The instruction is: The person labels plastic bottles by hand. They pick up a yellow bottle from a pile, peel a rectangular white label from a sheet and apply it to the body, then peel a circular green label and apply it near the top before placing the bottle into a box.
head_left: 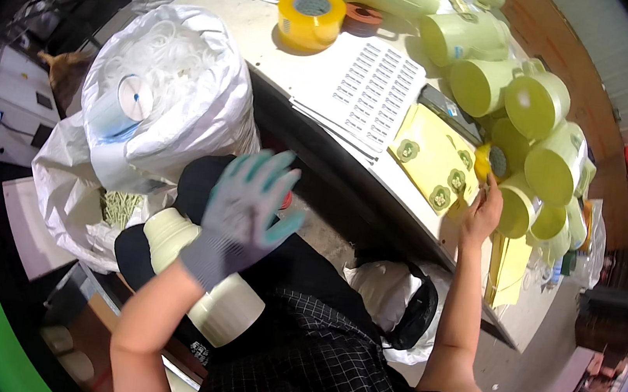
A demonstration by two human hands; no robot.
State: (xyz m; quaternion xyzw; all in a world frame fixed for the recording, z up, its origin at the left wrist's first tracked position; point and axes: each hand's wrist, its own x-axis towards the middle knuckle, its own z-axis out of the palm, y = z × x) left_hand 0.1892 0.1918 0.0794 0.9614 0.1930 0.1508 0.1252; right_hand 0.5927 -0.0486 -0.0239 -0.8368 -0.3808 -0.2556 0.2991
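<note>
My left hand (247,196) wears a grey and green glove, with its fingers spread and nothing in them. It hovers over my lap, above a pale cream plastic container (229,311) lying on its side across my dark trousers. At the table's front edge, my bare right hand (482,214) has its fingers drawn together. They are by the corner of a stack of yellow printed cards (428,157) and just below a small yellow tape roll (495,163). Whatever they pinch, if anything, is too small to make out.
Several pale green plastic containers (537,106) crowd the table's far right. Label sheets (373,94), a large yellow tape roll (310,19) and a brown tape roll (362,20) lie farther back. On the left stands a white sack (226,83) of translucent rings.
</note>
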